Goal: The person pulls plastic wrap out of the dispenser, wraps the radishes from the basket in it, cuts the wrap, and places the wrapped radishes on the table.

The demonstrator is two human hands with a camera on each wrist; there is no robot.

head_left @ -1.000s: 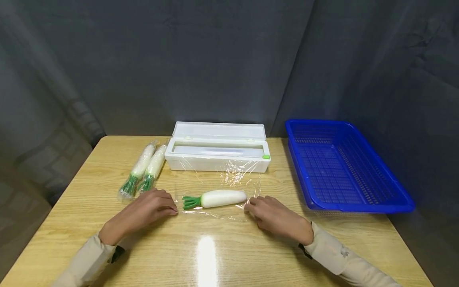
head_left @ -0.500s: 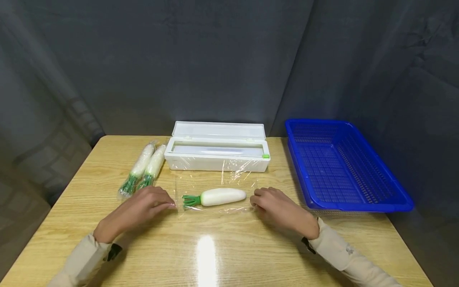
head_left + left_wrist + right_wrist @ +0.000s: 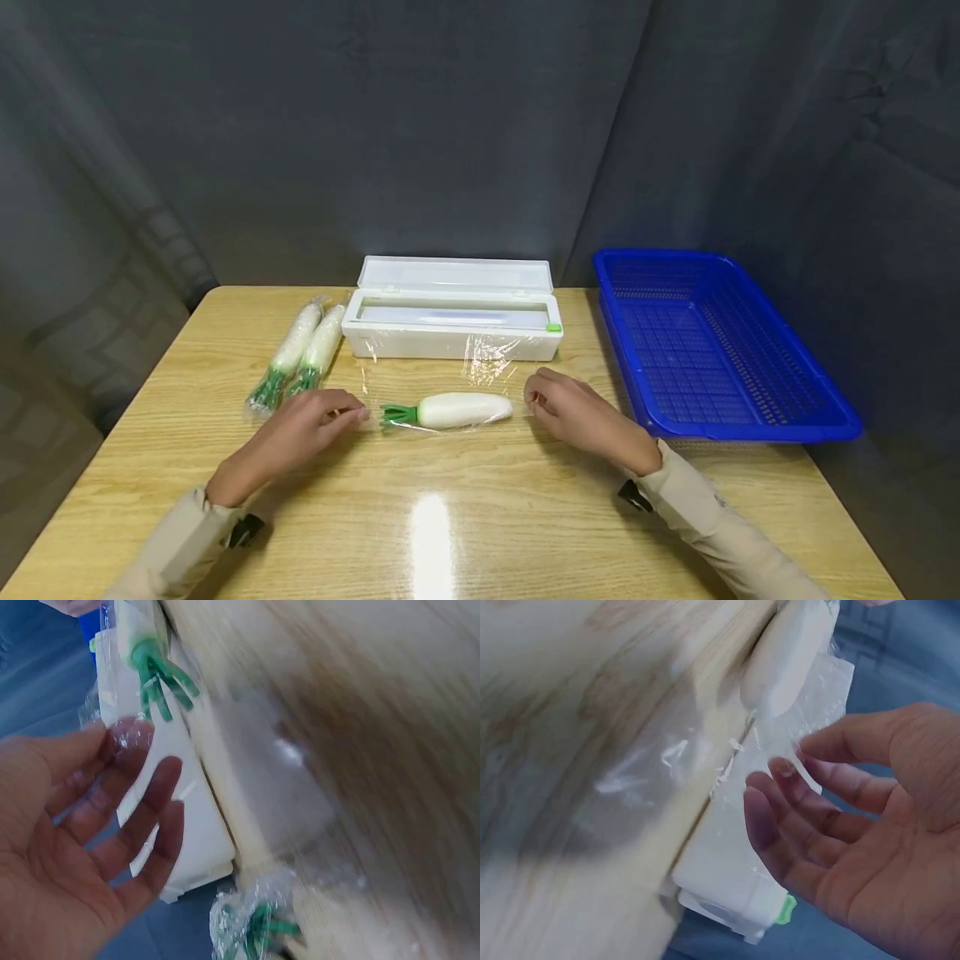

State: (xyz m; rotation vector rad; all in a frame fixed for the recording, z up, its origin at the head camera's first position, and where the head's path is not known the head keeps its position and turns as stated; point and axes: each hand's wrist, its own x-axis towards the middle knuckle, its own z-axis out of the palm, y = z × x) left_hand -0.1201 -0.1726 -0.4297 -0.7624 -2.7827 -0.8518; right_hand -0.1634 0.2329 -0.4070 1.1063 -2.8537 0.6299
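A white radish with green stalks lies crosswise on the table, stalks to the left. Clear cling film stretches from the dispenser box toward it, and the film's near edge is drawn up over the radish. Just left of the stalks, my left hand pinches one corner of the film between thumb and fingertips, the other fingers loosely bent. Beyond the radish's tip on the right, my right hand pinches the other corner. In the right wrist view the film shows beside the thumb and fingertips.
Two wrapped radishes lie at the left, against the box's left end. The white box has its lid raised and a green slider at its right. A blue plastic basket stands at the table's right edge.
Both hands have moved a little away from the body, the right one further and outward. The film's near edge has come up from the table and back over the radish.
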